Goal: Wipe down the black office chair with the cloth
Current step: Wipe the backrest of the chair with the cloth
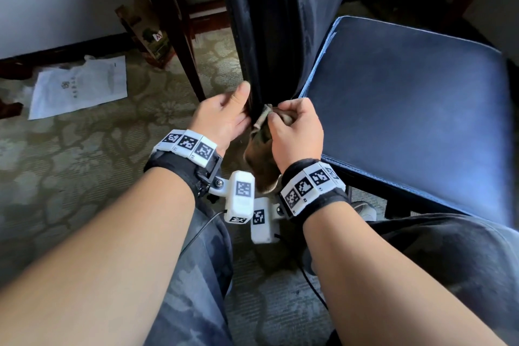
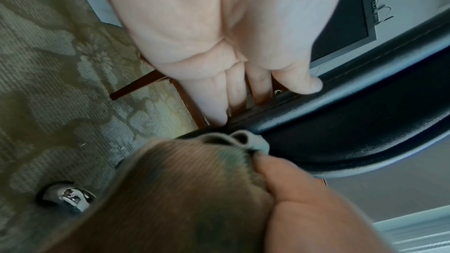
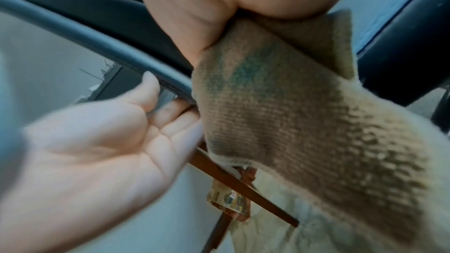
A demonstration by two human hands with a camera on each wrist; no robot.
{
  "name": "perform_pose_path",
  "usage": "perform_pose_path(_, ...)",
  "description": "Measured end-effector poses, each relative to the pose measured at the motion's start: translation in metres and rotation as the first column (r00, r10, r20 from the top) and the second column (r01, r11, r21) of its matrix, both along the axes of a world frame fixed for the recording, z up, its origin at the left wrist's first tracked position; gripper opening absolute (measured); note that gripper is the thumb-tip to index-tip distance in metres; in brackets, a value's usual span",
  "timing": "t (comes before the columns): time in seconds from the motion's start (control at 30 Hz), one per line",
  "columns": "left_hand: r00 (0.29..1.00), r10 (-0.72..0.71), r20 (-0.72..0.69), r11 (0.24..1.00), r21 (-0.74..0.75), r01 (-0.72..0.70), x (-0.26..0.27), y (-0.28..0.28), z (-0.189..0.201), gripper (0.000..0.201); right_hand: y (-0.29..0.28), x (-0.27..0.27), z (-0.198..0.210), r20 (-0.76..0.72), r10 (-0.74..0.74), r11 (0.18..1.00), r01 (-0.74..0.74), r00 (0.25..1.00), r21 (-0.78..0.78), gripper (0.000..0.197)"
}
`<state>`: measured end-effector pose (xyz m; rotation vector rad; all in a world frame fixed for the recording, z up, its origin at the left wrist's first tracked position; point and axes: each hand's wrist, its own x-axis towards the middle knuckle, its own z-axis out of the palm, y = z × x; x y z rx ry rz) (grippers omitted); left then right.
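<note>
While gripping cloth (image 1: 262,121), right fingers (image 1: 283,109) curled.

A green floral-patterned carpet (image 1: 84,177) carries the black office chair (image 1: 407,98), a white printed sheet (image 1: 81,84), a leaning paper bag (image 1: 148,28) and dark wooden furniture legs (image 1: 188,45).

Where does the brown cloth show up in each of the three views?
Head: cloth at centre, bunched in the right hand, hanging below it.
Left wrist: cloth fills the lower middle.
Right wrist: cloth fills the centre and right.
Shared landmark: the black chair edge the cloth's tip meets.
</note>
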<state>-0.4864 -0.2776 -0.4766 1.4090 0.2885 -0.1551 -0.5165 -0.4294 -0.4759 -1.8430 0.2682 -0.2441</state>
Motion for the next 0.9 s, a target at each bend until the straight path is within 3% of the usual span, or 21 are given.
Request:
perform_pose_path(0.1,0.999,-0.034,0.005,0.999,-0.021,0.034,-0.006,-0.001,0.005,0.068,0.000,-0.001,-0.014,-0.094,0.064,0.988,-0.076,0.993,-0.131,0.010)
perform_pose_path(0.2,0.998,-0.061,-0.005,0.998,-0.019,0.061,-0.007,0.001,0.008,0.073,-0.002,-0.006,-0.032,-0.224,0.089,0.973,-0.133,0.971,-0.189,0.012)
perform_pose_path(0.33,0.998,-0.065,-0.014,0.998,-0.021,0.065,-0.005,0.001,0.009,0.077,0.000,-0.006,-0.021,-0.073,0.008,0.999,-0.011,0.997,-0.041,0.010)
perform_pose_path(0.4,0.998,-0.067,-0.011,0.997,-0.041,0.066,-0.004,0.001,0.009,0.080,0.002,-0.001,-0.017,-0.037,0.016,0.999,-0.018,0.999,-0.047,0.010)
perform_pose_path(0.57,0.997,-0.072,-0.018,0.996,-0.062,0.070,-0.007,0.003,0.014,0.057,-0.001,-0.001,-0.044,-0.315,0.184,0.934,-0.265,0.931,-0.240,0.014)
perform_pose_path(0.7,0.998,-0.062,-0.013,0.997,-0.056,0.061,-0.012,0.000,0.022,0.034,-0.011,-0.019,-0.059,-0.404,0.141,0.931,-0.260,0.904,-0.258,0.014)
perform_pose_path(0.8,0.998,-0.060,-0.006,0.997,-0.054,0.060,-0.017,-0.002,0.025,0.038,-0.022,-0.028,-0.066,-0.449,0.064,0.946,-0.197,0.891,-0.258,0.011)
perform_pose_path(0.9,0.998,-0.050,-0.028,0.996,-0.071,0.048,-0.020,-0.002,0.025,0.051,-0.016,-0.028,-0.064,-0.378,0.105,0.941,-0.214,0.920,-0.261,0.009)
